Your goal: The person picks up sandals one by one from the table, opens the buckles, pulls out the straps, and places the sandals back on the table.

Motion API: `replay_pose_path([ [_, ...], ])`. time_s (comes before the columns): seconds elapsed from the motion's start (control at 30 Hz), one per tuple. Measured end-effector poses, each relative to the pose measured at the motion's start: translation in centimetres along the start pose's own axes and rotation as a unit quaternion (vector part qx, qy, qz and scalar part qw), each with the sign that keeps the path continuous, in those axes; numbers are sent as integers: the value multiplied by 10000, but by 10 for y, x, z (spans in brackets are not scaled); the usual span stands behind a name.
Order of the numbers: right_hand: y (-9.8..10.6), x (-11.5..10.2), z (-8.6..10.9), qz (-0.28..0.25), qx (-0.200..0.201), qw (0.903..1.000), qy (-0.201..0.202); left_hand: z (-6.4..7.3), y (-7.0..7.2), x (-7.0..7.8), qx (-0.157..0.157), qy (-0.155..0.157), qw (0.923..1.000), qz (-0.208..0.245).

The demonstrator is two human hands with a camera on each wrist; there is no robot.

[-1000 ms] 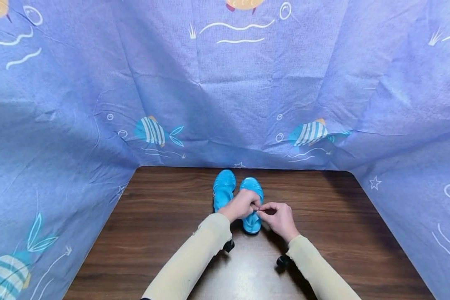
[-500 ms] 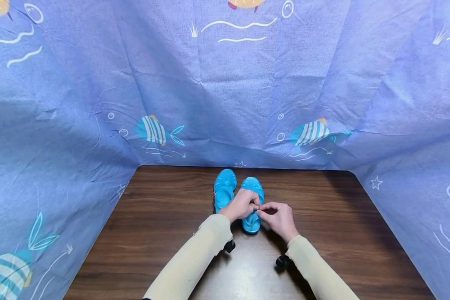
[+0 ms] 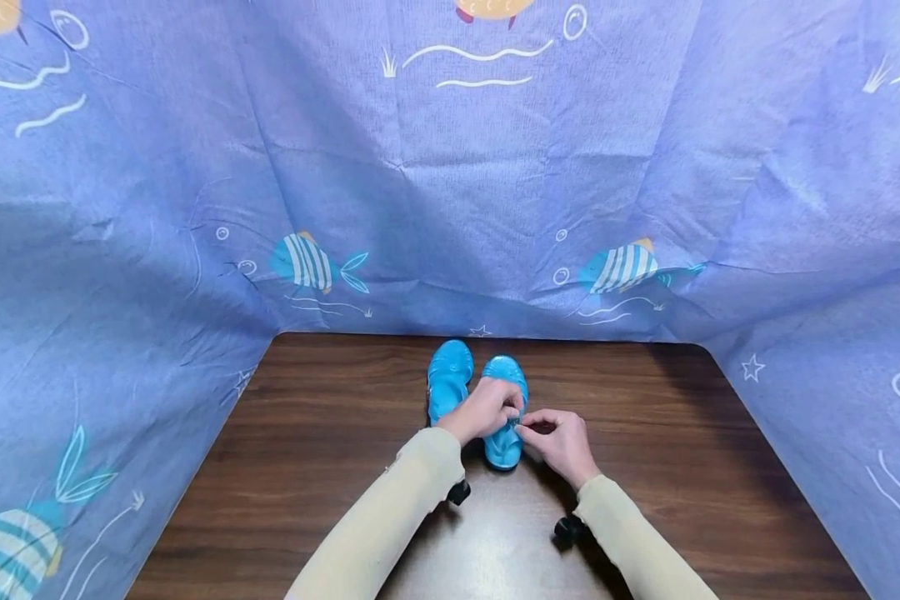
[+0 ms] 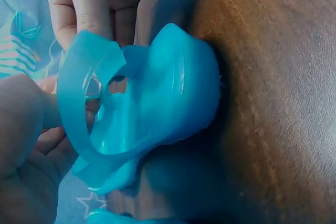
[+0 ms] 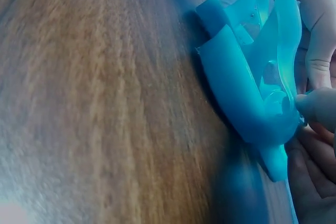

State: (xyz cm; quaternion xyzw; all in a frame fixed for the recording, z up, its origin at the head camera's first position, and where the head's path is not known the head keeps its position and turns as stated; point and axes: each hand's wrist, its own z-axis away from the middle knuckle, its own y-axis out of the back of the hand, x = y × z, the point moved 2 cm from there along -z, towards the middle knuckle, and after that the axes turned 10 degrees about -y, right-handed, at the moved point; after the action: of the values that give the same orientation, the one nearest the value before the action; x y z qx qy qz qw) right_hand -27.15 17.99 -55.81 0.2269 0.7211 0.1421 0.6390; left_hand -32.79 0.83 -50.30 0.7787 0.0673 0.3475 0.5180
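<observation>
Two bright blue jelly sandals lie side by side near the table's far edge, toes away from me. My left hand (image 3: 489, 406) reaches across the right sandal (image 3: 504, 454) and grips it at the ankle strap (image 4: 72, 90). From the right side, my right hand (image 3: 562, 442) pinches at the same strap by the small buckle, thumb and forefinger close to the left fingertips. In the right wrist view the right thumb (image 5: 316, 109) presses at the strap's side; fingers hide most of the buckle. The left sandal (image 3: 448, 375) sits untouched, partly behind the left hand.
The dark wood-grain table (image 3: 330, 433) has rounded far corners. A blue cloth curtain (image 3: 465, 192) printed with fish hangs behind it and along both sides. Black wrist cameras (image 3: 459, 492) hang under both cream sleeves.
My right hand has shifted slightly down and right, and its thumb and forefinger show a little more apart at the strap. The left hand and both sandals stay nearly in place.
</observation>
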Motion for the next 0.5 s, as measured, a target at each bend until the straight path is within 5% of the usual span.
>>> replay_pose_path([
  [0.23, 0, -1, 2, 68, 72, 9999, 90, -1, 4, 5, -397, -582, 9973, -218],
  [0.5, 1, -2, -1, 109, 70, 9998, -120, -1, 4, 7, -394, -604, 9972, -176],
])
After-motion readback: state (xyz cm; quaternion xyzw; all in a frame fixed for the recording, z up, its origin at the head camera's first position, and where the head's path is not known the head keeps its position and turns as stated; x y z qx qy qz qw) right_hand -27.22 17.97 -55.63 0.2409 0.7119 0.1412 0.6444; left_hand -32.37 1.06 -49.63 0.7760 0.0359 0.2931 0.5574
